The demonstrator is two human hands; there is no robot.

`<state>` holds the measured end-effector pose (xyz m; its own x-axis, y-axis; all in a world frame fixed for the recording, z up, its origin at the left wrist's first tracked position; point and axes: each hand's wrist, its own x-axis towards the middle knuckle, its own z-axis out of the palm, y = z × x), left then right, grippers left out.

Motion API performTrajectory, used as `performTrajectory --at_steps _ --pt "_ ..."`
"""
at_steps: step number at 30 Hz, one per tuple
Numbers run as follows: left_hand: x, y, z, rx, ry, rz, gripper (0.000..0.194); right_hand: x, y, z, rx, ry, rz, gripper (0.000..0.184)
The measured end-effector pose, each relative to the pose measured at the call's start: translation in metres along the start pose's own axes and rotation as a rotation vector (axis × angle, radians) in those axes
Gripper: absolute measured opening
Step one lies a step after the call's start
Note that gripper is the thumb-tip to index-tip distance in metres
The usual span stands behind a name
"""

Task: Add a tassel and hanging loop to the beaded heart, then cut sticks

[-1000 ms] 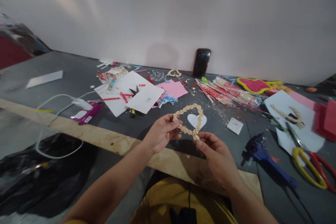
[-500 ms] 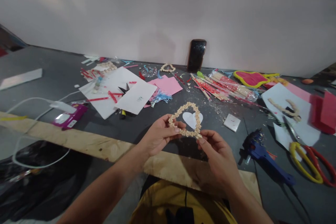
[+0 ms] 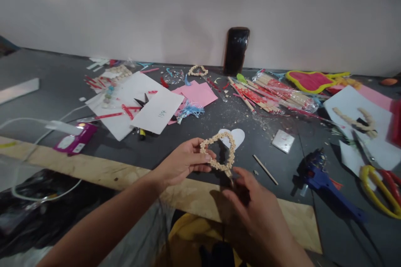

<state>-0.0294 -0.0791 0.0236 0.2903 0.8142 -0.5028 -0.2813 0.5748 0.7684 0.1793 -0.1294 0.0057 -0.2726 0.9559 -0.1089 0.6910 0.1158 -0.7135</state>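
A heart-shaped loop of small beige beads (image 3: 232, 156) is pinched at its left side between the thumb and fingers of my left hand (image 3: 189, 157). A short tail sticks out from its lower right end. Just below that tail is my right hand (image 3: 253, 196), its thumb and index finger apart, with no thing visible between them. Its other fingers are partly hidden. Behind the loop, a white paper heart (image 3: 238, 137) lies on the dark table, partly covered by the beads. A thin wooden stick (image 3: 265, 170) rests to the right of the loop.
A blue glue gun (image 3: 326, 187) and scissors (image 3: 377, 190) lie at the right. A white square (image 3: 282, 141) sits nearer the middle. Further back are a leaning phone (image 3: 236, 51), bundled sticks (image 3: 282, 91), pink paper (image 3: 200, 94) and white card (image 3: 159, 112). A purple power strip (image 3: 77, 139) is at left.
My right hand has let go of the loop's lower end and moved down, its fingers parting. My left hand still holds the loop, now slightly lower. The wooden stick has come into view.
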Motion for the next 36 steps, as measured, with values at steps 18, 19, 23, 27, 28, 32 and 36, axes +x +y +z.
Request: performTrajectory --at_steps 18,19,23,27,28,32,36 --pt "-0.006 0.025 -0.025 1.299 -0.006 0.579 0.039 -0.009 -0.004 -0.002 -0.44 0.202 -0.267 0.025" --pt "-0.004 0.026 -0.021 1.372 -0.117 0.634 0.043 -0.006 -0.007 0.002 -0.444 0.209 -0.248 0.024" --pt "0.012 0.024 -0.008 1.512 -0.457 0.711 0.056 0.003 -0.016 0.016 -0.481 0.209 -0.185 0.018" --pt "0.024 0.02 -0.006 1.458 -0.602 0.677 0.056 0.007 -0.017 0.019 -0.493 0.24 -0.182 0.013" --pt "0.026 0.02 -0.006 1.419 -0.612 0.66 0.055 0.007 -0.017 0.019 -0.493 0.249 -0.189 0.012" --pt "0.03 0.019 -0.009 1.257 -0.61 0.583 0.049 0.008 -0.017 0.017 -0.471 0.246 -0.195 0.011" --pt "0.032 0.017 -0.012 1.22 -0.629 0.572 0.048 0.009 -0.019 0.016 -0.461 0.223 -0.17 0.012"
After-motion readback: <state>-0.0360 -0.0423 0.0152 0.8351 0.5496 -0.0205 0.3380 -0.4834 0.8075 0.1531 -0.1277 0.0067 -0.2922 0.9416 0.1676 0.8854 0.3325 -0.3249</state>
